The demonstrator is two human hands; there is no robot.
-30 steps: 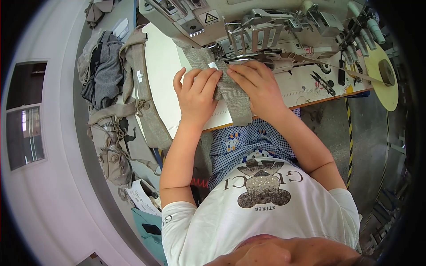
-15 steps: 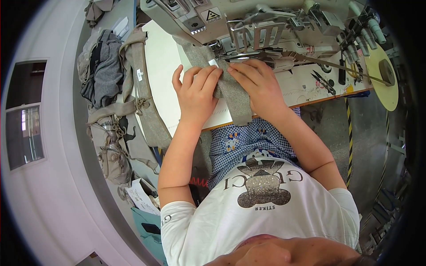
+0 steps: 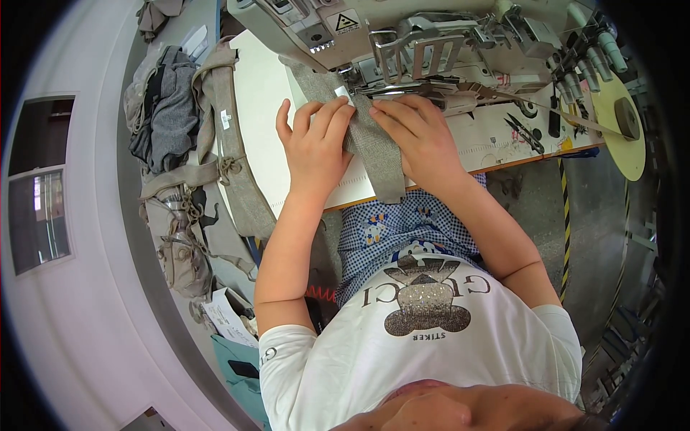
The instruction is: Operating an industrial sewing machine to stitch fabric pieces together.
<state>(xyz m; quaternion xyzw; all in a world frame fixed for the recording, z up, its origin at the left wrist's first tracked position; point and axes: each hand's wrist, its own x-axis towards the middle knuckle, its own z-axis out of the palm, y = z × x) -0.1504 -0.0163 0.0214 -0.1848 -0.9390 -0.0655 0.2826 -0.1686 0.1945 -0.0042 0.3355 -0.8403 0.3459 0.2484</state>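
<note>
A grey-beige woven fabric strip (image 3: pixel 379 154) runs lengthwise from the sewing machine (image 3: pixel 431 68) to just past the table's front edge. A small white label (image 3: pixel 342 93) lies on it close to the needle area. Beside the label, my left hand (image 3: pixel 314 144) rests with fingers spread and the index fingertip at the strip's left edge. My right hand (image 3: pixel 424 140) lies on the strip's right edge, fingers stretched out toward the presser foot (image 3: pixel 350 77). Its thumb is hidden. Both hands press on the cloth rather than wrap around it.
Another fabric piece with a label (image 3: pixel 237 144) hangs over the table's left side, near a heap of grey garments (image 3: pixel 171 108). Small black thread snips (image 3: pixel 525 134) lie to the right. Beyond them, a tape reel (image 3: pixel 627 118) on a yellow disc feeds tape toward the machine.
My left hand has shifted slightly left, and the label has moved a little farther toward the machine. The tape from the reel now hangs differently, and the machine's metal guard has moved slightly.
</note>
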